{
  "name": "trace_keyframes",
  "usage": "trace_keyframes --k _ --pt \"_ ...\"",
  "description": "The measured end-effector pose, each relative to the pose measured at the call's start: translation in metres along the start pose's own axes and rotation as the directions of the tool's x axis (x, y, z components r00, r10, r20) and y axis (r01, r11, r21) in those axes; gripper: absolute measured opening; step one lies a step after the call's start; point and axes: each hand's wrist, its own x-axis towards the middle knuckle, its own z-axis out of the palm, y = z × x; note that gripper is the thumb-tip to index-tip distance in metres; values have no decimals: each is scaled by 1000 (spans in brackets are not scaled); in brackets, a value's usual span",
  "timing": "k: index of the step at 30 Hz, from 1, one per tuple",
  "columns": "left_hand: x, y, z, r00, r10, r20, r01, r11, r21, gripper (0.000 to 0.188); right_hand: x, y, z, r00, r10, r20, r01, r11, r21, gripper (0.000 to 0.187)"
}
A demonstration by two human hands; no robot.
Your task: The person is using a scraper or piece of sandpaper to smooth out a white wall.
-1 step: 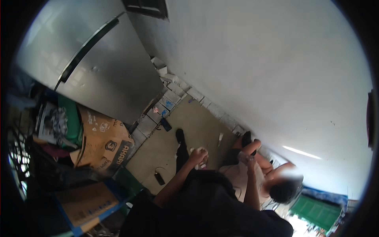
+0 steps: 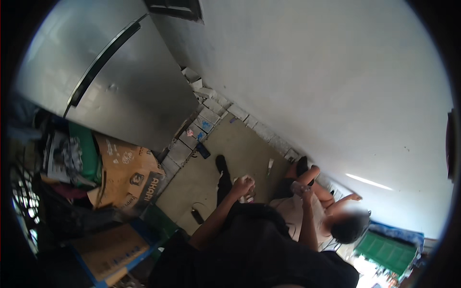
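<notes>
My left hand (image 2: 244,184) is held out in front of my body with its fingers curled closed. Just below it are small whitish and reddish bits (image 2: 247,197), too unclear to name; whether the hand grips any of them is hidden. Further right, my right hand (image 2: 302,190) is also closed, around a small greyish thing (image 2: 296,186) whose kind I cannot make out. It appears in front of a seated person (image 2: 301,211) in a pale top and dark shorts, whose bent legs point toward the wall.
A silver fridge (image 2: 134,91) stands far left, above a large cardboard box (image 2: 127,158). On the floor lie a dark phone (image 2: 203,150), a black corded device (image 2: 197,217) and a pale tube-like item (image 2: 270,165). A white wall (image 2: 326,86) runs along the right.
The view has shifted slightly. The seated person's hand now shows beside the wall, further from the head. Both of my hands stay closed in nearly the same place.
</notes>
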Motion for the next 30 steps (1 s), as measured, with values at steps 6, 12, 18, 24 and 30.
trace_keyframes --k 6,12,18,24,30 --pt "112 29 -199 985 120 -126 -112 991 71 19 -21 -98 134 982 -152 113 189 829 -526 42" --pt "153 45 -377 817 -29 -576 94 992 83 23 -23 -158 191 975 -198 -96 132 876 -465 34" --pt "169 61 -428 715 -156 -681 80 987 -142 22 3 -180 227 971 -231 67 223 764 -605 35" --pt "225 93 -404 714 -291 -637 128 948 -290 20 98 -230 288 934 -296 201 355 691 -630 38" --pt "334 101 -419 790 -214 -575 161 977 -143 19 283 -304 384 796 14 605 244 908 -341 39"
